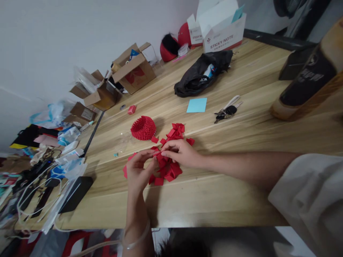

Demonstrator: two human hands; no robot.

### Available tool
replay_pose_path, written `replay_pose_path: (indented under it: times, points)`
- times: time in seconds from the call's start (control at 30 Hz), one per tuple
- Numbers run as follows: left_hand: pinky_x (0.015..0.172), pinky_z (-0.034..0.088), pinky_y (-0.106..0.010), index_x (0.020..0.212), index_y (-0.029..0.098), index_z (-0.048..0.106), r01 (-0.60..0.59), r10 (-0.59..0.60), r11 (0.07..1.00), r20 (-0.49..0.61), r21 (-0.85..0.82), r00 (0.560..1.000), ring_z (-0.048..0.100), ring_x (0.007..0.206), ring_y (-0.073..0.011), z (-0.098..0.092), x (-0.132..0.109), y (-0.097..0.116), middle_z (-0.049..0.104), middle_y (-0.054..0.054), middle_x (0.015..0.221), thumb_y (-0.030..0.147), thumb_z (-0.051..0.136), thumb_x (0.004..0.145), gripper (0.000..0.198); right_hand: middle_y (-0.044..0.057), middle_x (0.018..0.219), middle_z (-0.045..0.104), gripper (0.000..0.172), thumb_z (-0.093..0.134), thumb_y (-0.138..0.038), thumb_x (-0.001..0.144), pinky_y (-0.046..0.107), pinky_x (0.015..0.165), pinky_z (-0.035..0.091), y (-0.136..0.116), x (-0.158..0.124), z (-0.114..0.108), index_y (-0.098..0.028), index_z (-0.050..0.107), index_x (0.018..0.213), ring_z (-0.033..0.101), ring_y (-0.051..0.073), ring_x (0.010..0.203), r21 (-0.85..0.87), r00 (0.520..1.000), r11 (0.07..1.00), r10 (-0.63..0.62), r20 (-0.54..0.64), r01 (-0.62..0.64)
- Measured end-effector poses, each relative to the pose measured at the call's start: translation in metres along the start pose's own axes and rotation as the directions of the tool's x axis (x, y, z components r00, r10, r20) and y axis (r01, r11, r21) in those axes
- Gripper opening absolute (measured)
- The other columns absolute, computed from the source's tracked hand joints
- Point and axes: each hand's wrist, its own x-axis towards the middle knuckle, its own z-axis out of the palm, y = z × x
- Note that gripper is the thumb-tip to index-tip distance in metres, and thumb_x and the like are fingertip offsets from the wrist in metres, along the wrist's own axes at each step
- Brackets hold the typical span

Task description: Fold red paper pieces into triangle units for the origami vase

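My left hand [139, 171] and my right hand [180, 152] meet over a pile of small folded red paper pieces [170, 167] on the wooden table [241, 117]. Both hands pinch one red paper piece [158, 153] between their fingertips. More red pieces [175, 131] lie just beyond the hands. A round ring built from red folded pieces [143, 127] stands a little farther back to the left, untouched.
A light blue sticky note [197, 105], a bunch of keys [226, 111] and a black bag [202, 73] lie farther back. Cardboard boxes [134, 69] and a white sticky-note box [223, 30] line the wall. Cables, plastic bags and a black device [76, 192] clutter the left edge.
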Motion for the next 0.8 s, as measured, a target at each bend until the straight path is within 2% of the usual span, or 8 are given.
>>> replay_pose_path:
  times: [0.2,0.4,0.67,0.8]
  points:
    - [0.064,0.058,-0.02,0.081,0.018,0.071,0.017,-0.018,1.0,-0.091,-0.006,0.996,0.07,0.066,-0.0127,0.0017,0.0009,0.0035,0.075,-0.003,0.076,0.018,0.075,0.066,0.016,-0.002,0.066,0.059,0.006,0.059,-0.018,0.083,0.022,0.055,0.042,-0.0044,-0.0003,0.0002,-0.014,0.062,0.079,0.051,0.008,0.054,-0.018,0.998,1.0,0.014,-0.056,-0.015]
    - [0.071,0.059,-0.022,0.079,0.019,0.074,0.031,-0.031,1.0,-0.067,-0.004,0.997,0.07,0.07,-0.0136,0.0028,-0.0004,0.0013,0.075,-0.003,0.077,0.017,0.081,0.059,0.02,-0.001,0.068,0.06,0.009,0.06,-0.022,0.083,0.022,0.058,0.044,-0.003,-0.0003,-0.0001,-0.014,0.062,0.08,0.055,0.01,0.061,-0.029,0.997,1.0,0.003,-0.079,-0.005]
    - [0.072,0.058,-0.02,0.076,0.019,0.075,0.012,-0.009,0.999,-0.076,0.033,0.997,0.071,0.073,-0.0129,0.001,-0.0016,-0.0038,0.076,-0.003,0.079,0.017,0.079,0.063,0.013,0.0,0.073,0.062,0.012,0.065,-0.025,0.08,0.023,0.059,0.046,-0.0028,-0.0006,-0.0004,-0.014,0.061,0.077,0.057,0.01,0.064,0.045,0.998,0.999,0.019,-0.055,-0.017]
    - [0.071,0.059,-0.02,0.08,0.018,0.074,0.01,-0.007,0.999,-0.087,0.034,0.996,0.071,0.071,-0.0128,0.0008,-0.0009,-0.0044,0.076,-0.003,0.079,0.019,0.078,0.065,0.016,0.002,0.077,0.065,0.013,0.068,-0.024,0.077,0.023,0.061,0.047,-0.0039,-0.0005,-0.0008,-0.013,0.064,0.082,0.06,0.011,0.068,0.054,0.999,0.998,0.034,-0.042,-0.032]
